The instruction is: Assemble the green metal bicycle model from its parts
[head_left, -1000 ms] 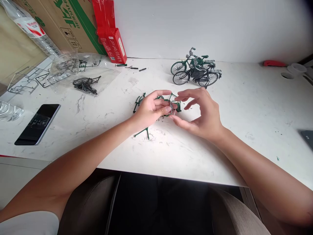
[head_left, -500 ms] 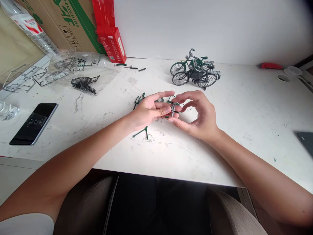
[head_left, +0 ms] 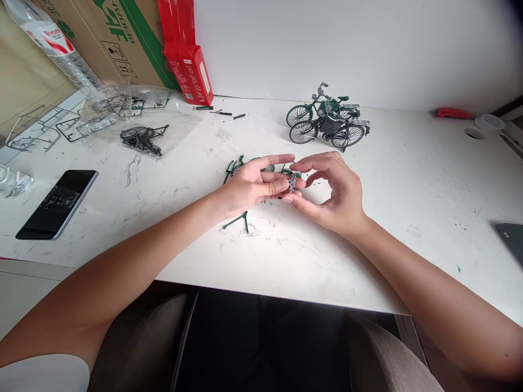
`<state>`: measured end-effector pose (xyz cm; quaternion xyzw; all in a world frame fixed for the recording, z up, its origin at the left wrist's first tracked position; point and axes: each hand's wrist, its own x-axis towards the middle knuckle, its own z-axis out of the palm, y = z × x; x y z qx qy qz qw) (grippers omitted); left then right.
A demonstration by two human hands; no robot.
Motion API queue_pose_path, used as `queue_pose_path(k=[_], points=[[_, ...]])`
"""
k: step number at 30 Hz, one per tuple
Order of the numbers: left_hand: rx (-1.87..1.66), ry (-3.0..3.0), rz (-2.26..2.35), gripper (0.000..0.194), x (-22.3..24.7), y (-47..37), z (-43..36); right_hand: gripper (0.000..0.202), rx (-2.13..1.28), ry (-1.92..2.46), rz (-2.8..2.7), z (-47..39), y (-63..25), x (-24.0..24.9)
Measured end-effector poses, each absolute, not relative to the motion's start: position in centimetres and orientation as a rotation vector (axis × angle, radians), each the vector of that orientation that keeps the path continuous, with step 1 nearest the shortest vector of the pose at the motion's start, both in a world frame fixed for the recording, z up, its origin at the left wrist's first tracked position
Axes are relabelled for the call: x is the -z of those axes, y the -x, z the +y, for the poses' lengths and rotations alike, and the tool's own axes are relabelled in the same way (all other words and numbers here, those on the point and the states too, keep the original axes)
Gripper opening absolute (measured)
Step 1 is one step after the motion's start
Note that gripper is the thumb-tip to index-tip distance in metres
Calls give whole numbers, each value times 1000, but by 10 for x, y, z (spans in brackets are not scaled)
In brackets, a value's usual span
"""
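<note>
A small silver part (head_left: pixel 292 182) is pinched between the thumb and fingers of my left hand (head_left: pixel 257 186). From the right, my right hand (head_left: pixel 335 188) curves its thumb and forefinger around the ends of the same part, and the fingertips appear to touch it. Partly hidden behind my left hand lie green bicycle pieces (head_left: pixel 230 167). Nearer the table's front edge, a green forked piece (head_left: pixel 245 216) lies flat. Several tiny dark bits are scattered by the hands.
Two model bicycles (head_left: pixel 304 132) stand at the back. To the left are bagged black parts (head_left: pixel 141 140), a phone (head_left: pixel 57 204), a bottle (head_left: pixel 61 46) and a glass (head_left: pixel 15 182). A red packet (head_left: pixel 196 76) leans by a cardboard box (head_left: pixel 98 38); small screwdrivers (head_left: pixel 234 117) lie near it.
The silver part has turned slightly between my fingers. Both hands keep nearly the same pose, and the whole view has shifted a little.
</note>
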<state>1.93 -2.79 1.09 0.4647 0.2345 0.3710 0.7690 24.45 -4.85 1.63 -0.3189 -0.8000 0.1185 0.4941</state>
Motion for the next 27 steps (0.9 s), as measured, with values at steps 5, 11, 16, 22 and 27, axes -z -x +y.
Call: queue_pose_path(k=[5, 11, 16, 22, 27], points=[[-799, -1007, 498, 65, -10, -19, -27, 45, -325, 790, -1929, -49, -245, -15], [-808, -994, 490, 64, -9, -19, -27, 39, -278, 754, -1956, -48, -244, -17], [-815, -1010, 498, 64, -10, -19, -27, 41, -317, 755, -1927, -48, -244, -16], [-810, -1064, 515, 65, -11, -19, -27, 44, -388, 781, -1894, -49, -244, -14], [-863, -1199, 566, 69, -17, -20, -30, 42, -424, 768, -1860, -49, -244, -15]])
